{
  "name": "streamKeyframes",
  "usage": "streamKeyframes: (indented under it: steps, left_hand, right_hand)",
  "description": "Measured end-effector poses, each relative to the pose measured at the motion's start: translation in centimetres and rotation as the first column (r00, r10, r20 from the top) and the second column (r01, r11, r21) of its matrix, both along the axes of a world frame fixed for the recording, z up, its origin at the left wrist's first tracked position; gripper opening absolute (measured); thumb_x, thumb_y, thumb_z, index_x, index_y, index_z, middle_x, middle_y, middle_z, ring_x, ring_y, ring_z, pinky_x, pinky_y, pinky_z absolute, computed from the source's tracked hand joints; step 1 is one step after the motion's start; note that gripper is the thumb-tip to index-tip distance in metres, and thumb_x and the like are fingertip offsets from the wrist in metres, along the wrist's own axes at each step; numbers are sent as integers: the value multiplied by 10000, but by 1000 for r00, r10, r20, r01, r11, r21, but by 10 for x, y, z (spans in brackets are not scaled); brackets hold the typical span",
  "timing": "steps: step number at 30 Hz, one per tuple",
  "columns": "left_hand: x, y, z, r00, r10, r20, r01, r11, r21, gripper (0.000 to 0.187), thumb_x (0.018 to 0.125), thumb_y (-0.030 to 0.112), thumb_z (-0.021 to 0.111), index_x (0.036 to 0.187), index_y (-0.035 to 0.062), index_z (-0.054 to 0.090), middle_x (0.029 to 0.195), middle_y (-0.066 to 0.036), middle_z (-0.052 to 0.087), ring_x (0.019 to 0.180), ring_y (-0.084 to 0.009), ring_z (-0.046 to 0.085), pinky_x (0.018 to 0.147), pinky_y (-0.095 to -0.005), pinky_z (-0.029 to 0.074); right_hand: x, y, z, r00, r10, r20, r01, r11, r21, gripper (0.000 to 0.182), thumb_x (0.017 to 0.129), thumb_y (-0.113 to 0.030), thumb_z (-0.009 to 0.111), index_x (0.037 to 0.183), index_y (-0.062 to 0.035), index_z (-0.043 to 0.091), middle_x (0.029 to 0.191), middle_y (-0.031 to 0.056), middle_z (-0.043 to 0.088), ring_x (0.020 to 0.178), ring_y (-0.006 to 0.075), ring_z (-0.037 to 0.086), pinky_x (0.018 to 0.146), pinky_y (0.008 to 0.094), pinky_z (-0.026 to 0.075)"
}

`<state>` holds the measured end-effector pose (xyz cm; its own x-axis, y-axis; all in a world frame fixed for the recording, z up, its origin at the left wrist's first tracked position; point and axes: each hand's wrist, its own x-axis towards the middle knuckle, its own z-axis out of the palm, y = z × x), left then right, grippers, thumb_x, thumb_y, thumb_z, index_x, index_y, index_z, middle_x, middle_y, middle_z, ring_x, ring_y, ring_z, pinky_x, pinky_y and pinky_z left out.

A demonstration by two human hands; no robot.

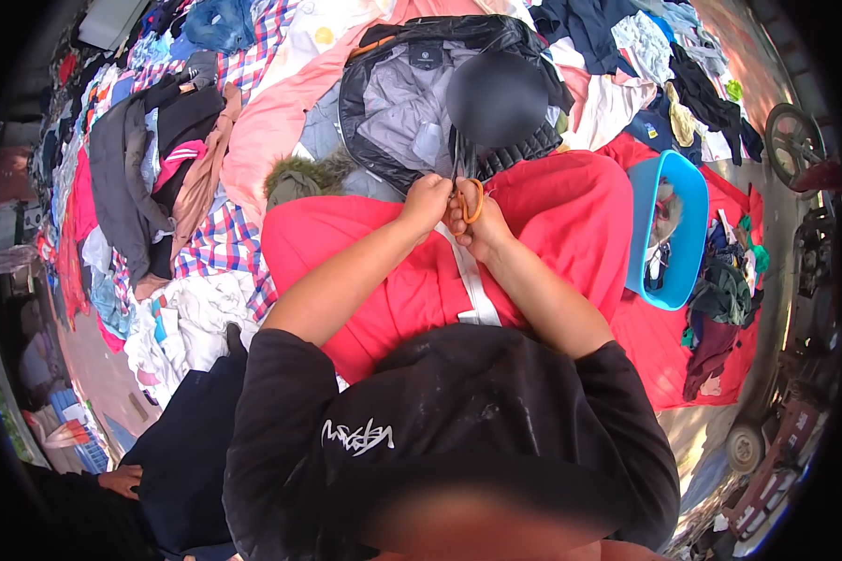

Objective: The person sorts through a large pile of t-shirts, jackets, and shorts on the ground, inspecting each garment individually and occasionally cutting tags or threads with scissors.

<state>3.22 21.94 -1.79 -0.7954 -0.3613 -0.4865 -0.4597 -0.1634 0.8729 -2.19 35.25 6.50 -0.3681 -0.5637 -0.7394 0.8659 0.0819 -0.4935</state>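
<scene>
A black puffer jacket (354, 103) with a grey lining lies spread in front of my crossed legs. Orange-handled scissors (475, 198) are in my right hand (482, 229), fingers wrapped about the handles. Close beside it, my left hand (428, 201) is closed on a dark strip that seems to be the jacket's edge. Both hands meet above my lap, and the scissor blades are mostly hidden between them. A dark blurred disc covers part of the jacket's right side. Left of the jacket is an olive piece with a furry trim (299, 178).
A blue plastic basket (638, 224) with some cloth in it stands by my right knee. Heaped clothes (145, 178) lie on the left, more garments (617, 47) at the far right. Another person's hand (122, 481) rests on dark cloth at lower left. Wheels (793, 145) stand at right.
</scene>
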Motion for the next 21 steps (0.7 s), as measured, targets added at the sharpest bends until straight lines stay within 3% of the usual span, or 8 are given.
streamKeyframes:
  steps: [3, 7, 10, 12, 15, 18, 21]
  left_hand:
    - [2, 1, 41, 992, 123, 5, -120, 957, 266, 150, 980, 122, 451, 900, 13, 517, 837, -101, 600, 810, -261, 722, 672, -364, 602]
    - [10, 8, 71, 996, 27, 83, -45, 973, 228, 147, 977, 114, 461, 893, -1, 498, 925, -141, 601, 950, -360, 730, 761, -398, 623]
    - [14, 10, 73, 997, 30, 77, -40, 991, 126, 181, 963, 110, 471, 873, -41, 517, 888, -170, 642, 866, -339, 749, 668, -374, 625]
    - [15, 2, 75, 996, 5, 93, -18, 990, 139, 144, 974, 102, 469, 875, 1, 494, 878, -108, 589, 928, -331, 737, 726, -359, 621]
    - [28, -3, 83, 995, -47, 88, 39, 995, 87, 153, 973, 87, 469, 851, -2, 492, 865, -102, 594, 930, -308, 739, 728, -344, 619]
    - [43, 1, 88, 994, -103, 20, 104, 994, -18, 211, 972, 125, 487, 862, -51, 524, 858, -164, 664, 873, -300, 754, 654, -341, 603]
    - [52, 6, 108, 993, -119, -12, 119, 993, -17, 206, 995, 129, 467, 912, -55, 511, 849, -122, 631, 955, -288, 740, 730, -330, 597]
  right_hand:
    - [-25, -9, -8, 994, 64, -90, -61, 998, 33, 437, 939, -528, 621, 774, -133, 536, 620, -17, 508, 446, 86, 474, 370, 241, 266]
    - [-76, -33, -11, 994, 59, -97, -49, 993, 106, 401, 916, -496, 637, 775, -136, 533, 615, -37, 504, 454, 65, 483, 385, 220, 254]
    - [-110, -50, -25, 988, 98, -123, -86, 991, 101, 398, 918, -490, 635, 785, -130, 530, 611, -35, 506, 444, 58, 463, 386, 220, 244]
    - [-128, -62, -28, 979, 149, -137, -139, 987, 80, 398, 921, -488, 634, 790, -127, 528, 610, -32, 505, 438, 57, 451, 385, 220, 240]
    - [-159, -84, -33, 983, 78, -164, -67, 995, 70, 397, 915, -493, 645, 790, -135, 525, 605, -45, 493, 429, 35, 444, 354, 197, 237]
    - [-183, -95, -22, 985, 8, -175, -7, 1000, 6, 382, 918, -477, 640, 785, -143, 513, 615, -58, 475, 437, 28, 440, 359, 191, 228]
    - [-211, -98, -13, 987, -30, -158, 18, 997, -75, 342, 925, -430, 622, 769, -165, 471, 622, -68, 451, 460, 35, 431, 389, 201, 213]
